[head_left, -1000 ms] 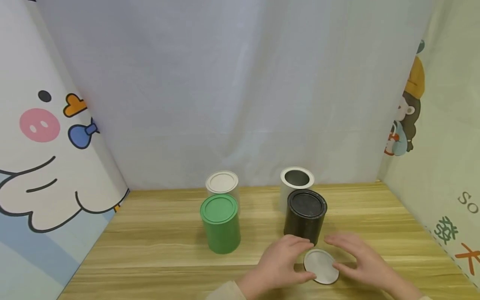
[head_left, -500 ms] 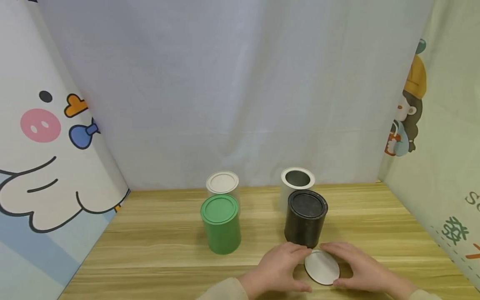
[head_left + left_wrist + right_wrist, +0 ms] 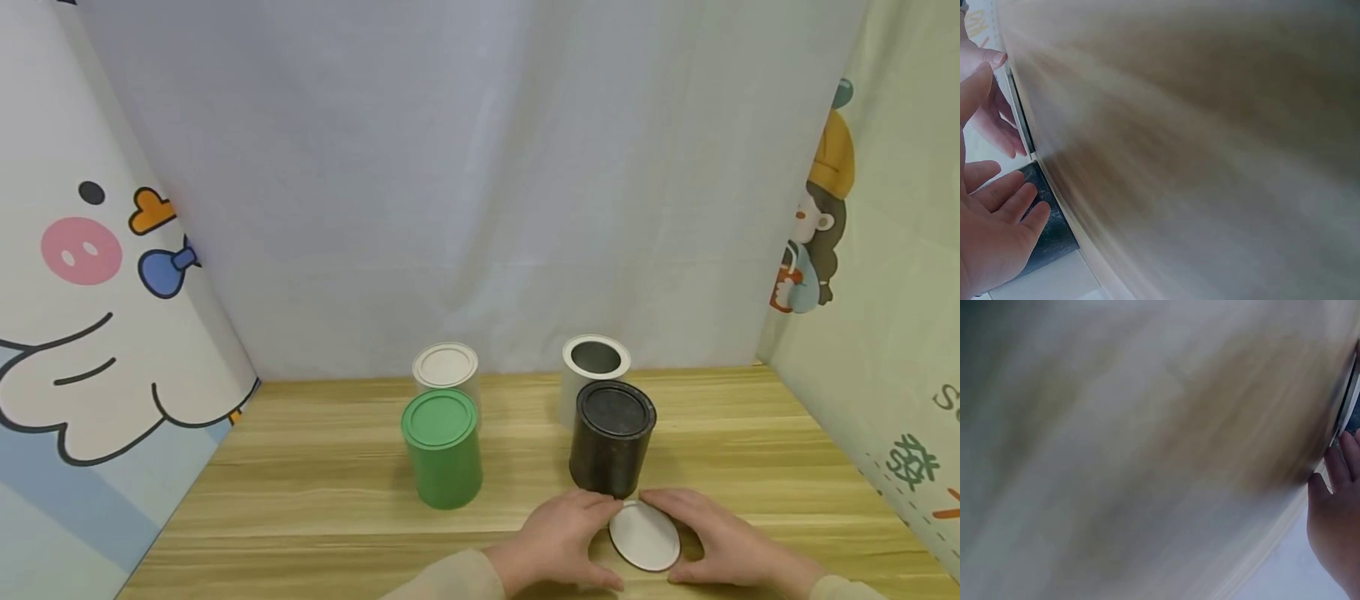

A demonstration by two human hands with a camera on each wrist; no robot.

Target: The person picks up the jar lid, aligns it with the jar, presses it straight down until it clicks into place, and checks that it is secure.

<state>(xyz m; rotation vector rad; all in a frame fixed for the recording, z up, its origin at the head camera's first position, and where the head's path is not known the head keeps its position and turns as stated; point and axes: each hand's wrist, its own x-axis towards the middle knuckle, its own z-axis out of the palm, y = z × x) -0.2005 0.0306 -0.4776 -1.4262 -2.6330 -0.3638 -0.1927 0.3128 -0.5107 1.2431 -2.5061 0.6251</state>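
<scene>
A round white can lid (image 3: 645, 536) lies flat on the wooden table between the two hands. My left hand (image 3: 561, 537) stands at its left, fingertips by the upper rim and the thumb spread apart from it. On the other side my right hand (image 3: 716, 537) curves loosely along the edge, index fingertip at the top and thumb at the lower right. Just beyond the fingertips stands a black can (image 3: 611, 437) with its top closed. Behind that is a white can (image 3: 596, 358) with an open mouth. In the left wrist view the left hand's fingers (image 3: 1007, 200) are relaxed in front of the black can.
To the left stands a green can (image 3: 442, 450) with its lid on, in front of a lidded white can (image 3: 446, 367). The wooden table (image 3: 315, 483) ends at a pale curtain (image 3: 487, 183). Printed cloths hang on both sides.
Both hands have settled lower around the lid; the right thumb has come off its top to the edge, and the left thumb has drawn back from it. The cans stay put.
</scene>
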